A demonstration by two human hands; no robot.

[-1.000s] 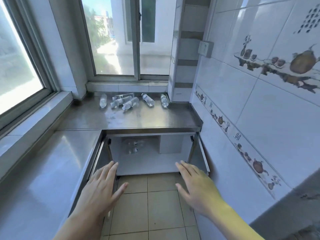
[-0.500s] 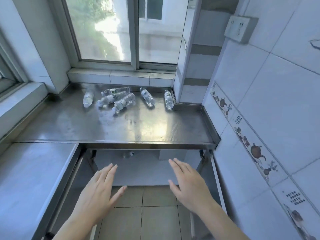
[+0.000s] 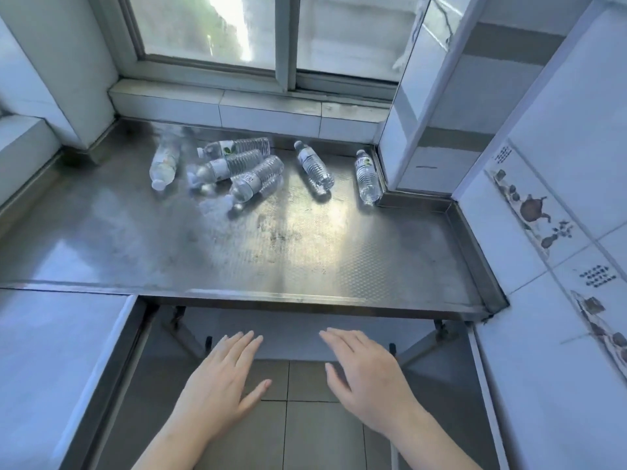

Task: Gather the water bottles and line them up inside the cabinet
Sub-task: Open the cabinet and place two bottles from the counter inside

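A big shiny metal counter fills the middle, under a window. Below its front edge is the open cabinet, with a tiled floor in front. The left hand and the right hand float palm down in front of the cabinet, fingers straight and spread a little, holding nothing. Six water bottles lie on their sides at the back of the counter, near the window ledge (none are standing up). Three of them touch in a small pile, one lies just left of the pile, and two lie apart to the right, the last beside the tiled post.
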